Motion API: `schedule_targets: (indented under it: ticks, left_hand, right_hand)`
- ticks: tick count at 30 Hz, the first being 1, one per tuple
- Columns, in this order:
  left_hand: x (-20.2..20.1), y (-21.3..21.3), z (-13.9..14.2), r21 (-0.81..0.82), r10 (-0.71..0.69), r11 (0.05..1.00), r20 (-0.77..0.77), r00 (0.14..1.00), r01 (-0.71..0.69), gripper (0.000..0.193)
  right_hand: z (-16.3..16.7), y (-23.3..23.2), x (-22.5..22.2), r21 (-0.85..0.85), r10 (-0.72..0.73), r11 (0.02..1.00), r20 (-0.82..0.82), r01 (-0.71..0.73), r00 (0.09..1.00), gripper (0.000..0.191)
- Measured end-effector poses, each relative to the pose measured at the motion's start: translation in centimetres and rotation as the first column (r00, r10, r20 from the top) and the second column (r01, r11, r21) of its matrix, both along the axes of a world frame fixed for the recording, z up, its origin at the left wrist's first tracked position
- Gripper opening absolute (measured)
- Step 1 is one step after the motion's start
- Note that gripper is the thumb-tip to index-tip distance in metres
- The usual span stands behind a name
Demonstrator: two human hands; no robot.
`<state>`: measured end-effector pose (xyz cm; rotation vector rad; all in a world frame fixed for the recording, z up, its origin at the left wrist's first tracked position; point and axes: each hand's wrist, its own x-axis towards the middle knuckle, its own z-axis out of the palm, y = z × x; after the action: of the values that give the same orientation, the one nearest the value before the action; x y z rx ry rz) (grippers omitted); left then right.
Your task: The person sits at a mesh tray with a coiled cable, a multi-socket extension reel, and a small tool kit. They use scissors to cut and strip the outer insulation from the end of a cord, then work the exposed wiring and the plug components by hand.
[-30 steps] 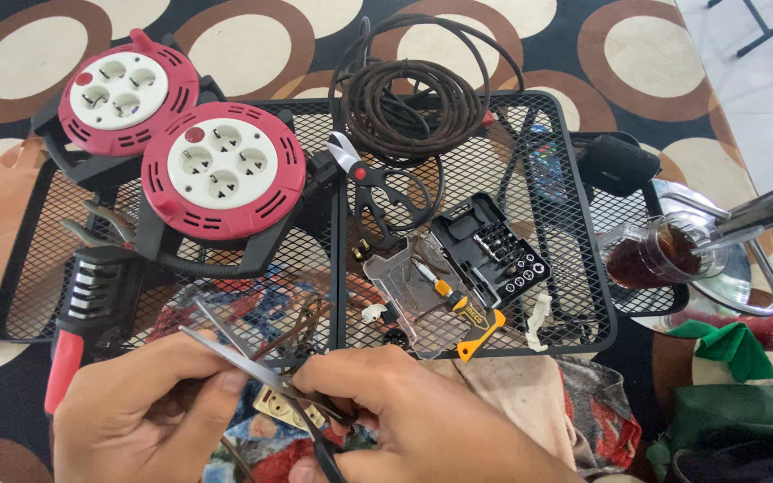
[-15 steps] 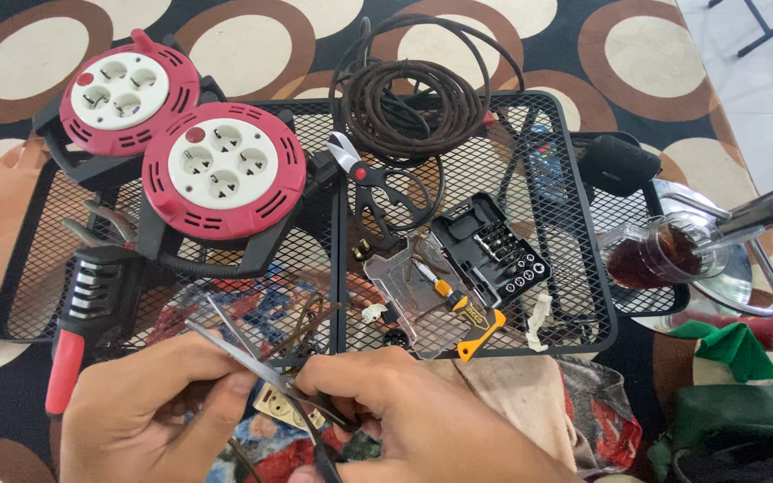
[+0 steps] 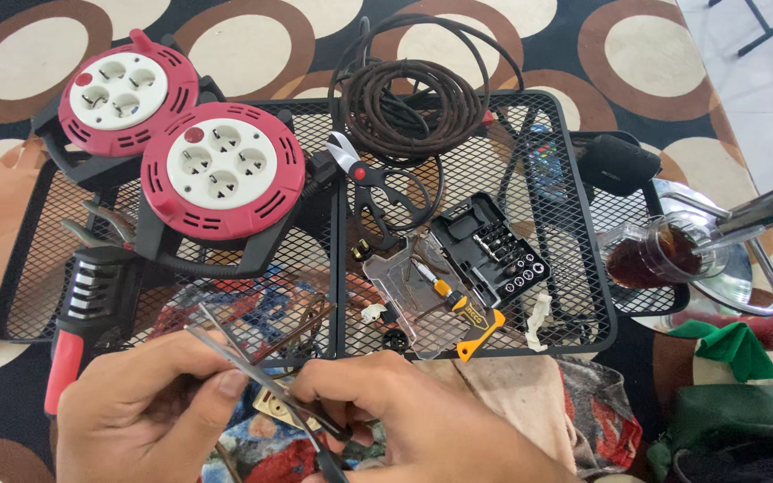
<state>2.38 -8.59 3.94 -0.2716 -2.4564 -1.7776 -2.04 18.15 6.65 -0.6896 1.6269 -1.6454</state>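
Since 1 s ago we see little change: left hand (image 3: 149,416) still pinches the thin metal strip (image 3: 225,353), right hand (image 3: 404,420) grips small pliers (image 3: 328,438).

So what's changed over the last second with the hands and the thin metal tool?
Very little. The left hand has edged slightly rightward and closed a bit more on the thin metal tool; the right hand keeps pinching its lower end over the small brass piece. Nothing was picked up or let go. The two red cable reels, coiled cable and bit set stayed put.
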Motion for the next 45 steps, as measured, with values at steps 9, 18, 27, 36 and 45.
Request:
schedule_targets:
  ticks: [9,18,27,36,45]
  left_hand:
    - [0.1,-0.1,-0.3,-0.008,0.056,0.998,0.025,0.998,-0.055,0.009]
    - [-0.3,0.3,-0.7,-0.045,0.407,0.911,-0.052,0.912,-0.409,0.015]
    - [-0.3,0.8,0.4,-0.042,0.356,0.933,-0.047,0.933,-0.358,0.015]
    - [-0.4,0.1,0.5,-0.187,0.281,0.943,0.014,0.960,-0.274,0.011]
    - [-1.2,-0.1,0.5,-0.447,-0.078,0.894,-0.067,0.995,0.040,0.016]
  right_hand:
    - [0.6,-0.2,0.0,-0.010,0.026,1.000,0.114,-0.025,0.993,0.046]
    - [-1.9,-1.9,-0.5,0.176,-0.249,0.944,-0.178,0.280,0.952,0.047]
    - [-7.7,-7.5,-4.3,0.554,-0.183,0.623,-0.583,0.552,0.792,0.033]
    - [-4.9,-5.8,-3.7,0.147,-0.431,0.722,-0.670,0.677,0.604,0.034]
    - [-0.6,-2.2,-1.7,-0.097,-0.170,0.918,-0.972,0.384,0.163,0.018]
